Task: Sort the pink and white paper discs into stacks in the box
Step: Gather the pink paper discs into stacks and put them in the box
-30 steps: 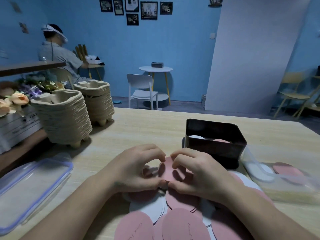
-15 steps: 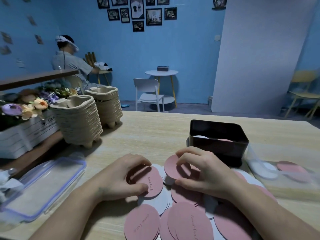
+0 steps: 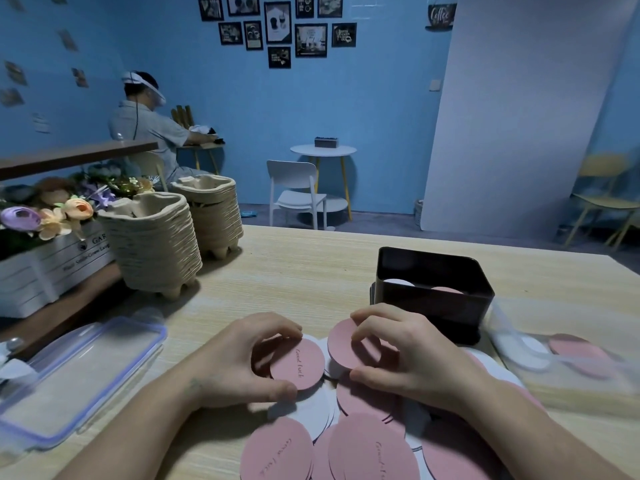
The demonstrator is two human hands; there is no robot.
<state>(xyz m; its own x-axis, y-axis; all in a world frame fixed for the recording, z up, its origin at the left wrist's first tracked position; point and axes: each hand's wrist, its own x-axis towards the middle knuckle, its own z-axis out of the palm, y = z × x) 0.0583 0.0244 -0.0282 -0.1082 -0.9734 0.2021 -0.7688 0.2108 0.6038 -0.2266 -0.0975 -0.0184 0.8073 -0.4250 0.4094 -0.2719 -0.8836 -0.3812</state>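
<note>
Pinching a pink disc [image 3: 301,365] lettered "Good luck" between thumb and curled fingers, the left hand [image 3: 235,362] holds it just above the desk [image 3: 294,268]. Beside it, the right hand [image 3: 415,355] grips a second pink disc [image 3: 341,344] in the same way, thumb underneath and fingertips on its upper edge. The two discs sit close together between the hands, their edges near each other; whether they touch cannot be told. Below and between both wrists spreads a loose pile of pink and white discs [image 3: 367,448], overlapping one another on the desk and running under the right forearm. Just beyond the right hand stands the dark box [image 3: 433,311], open at the top. Inside it a white stack [image 3: 398,283] lies on the side nearer the left hand and a pink stack [image 3: 446,290] lies beside it, both low in the box. Outward from the right hand lies a clear container [image 3: 512,341] with a white and a pink disc showing blurred through it. Outward from the left hand a clear lid [image 3: 79,372] with a blue rim rests flat on the desk. Farther off on that side stand two stacks of pulp trays [image 3: 156,247].
</note>
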